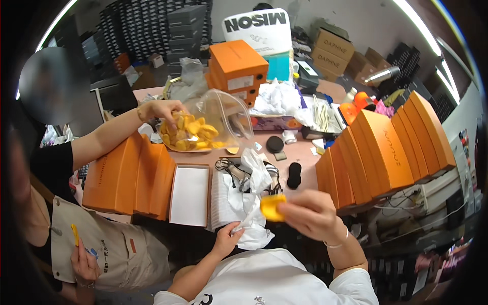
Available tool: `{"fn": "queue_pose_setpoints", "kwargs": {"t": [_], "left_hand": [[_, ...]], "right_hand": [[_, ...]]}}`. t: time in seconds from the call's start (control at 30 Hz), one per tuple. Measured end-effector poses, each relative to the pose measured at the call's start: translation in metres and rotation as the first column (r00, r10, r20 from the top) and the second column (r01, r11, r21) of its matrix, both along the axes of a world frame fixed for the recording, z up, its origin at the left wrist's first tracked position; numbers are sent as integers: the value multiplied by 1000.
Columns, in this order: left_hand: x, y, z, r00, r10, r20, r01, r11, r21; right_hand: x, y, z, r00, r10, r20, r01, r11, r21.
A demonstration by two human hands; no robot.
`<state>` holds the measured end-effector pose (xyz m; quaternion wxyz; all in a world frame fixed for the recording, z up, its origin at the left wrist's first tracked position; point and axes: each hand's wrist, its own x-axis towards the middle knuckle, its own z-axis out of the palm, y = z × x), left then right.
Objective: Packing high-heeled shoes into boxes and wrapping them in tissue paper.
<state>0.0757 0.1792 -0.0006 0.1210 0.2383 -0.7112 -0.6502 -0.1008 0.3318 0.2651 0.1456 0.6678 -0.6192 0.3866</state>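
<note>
While the right hand (312, 216) pinches a curved yellow piece (272, 208) in nearly closed fingers, the left hand (226, 240) grips white tissue paper (249, 206), the strappy sandals (237, 174) just ahead of it; these look only partly wrapped, the curved yellow piece not yet set down. Beyond both hands, the pink bench (300, 150) carries a clear plastic bag (231, 101); orange shoeboxes (378, 152) stand rightward, dark shoeboxes (142, 30) far behind.
</note>
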Motion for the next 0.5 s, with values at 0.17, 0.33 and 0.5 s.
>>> {"fn": "queue_pose_setpoints", "kwargs": {"t": [0.17,0.33,0.5], "left_hand": [[-23,5,41,993,-25,-116,65,933,355],[-46,23,59,965,16,-263,131,839,528],[-56,55,62,958,153,-244,71,696,714]], "right_hand": [[27,36,37,672,652,352,-659,743,-118],[42,49,32,498,797,342,-606,602,-520],[18,82,16,416,772,482,-566,634,-527]]}}
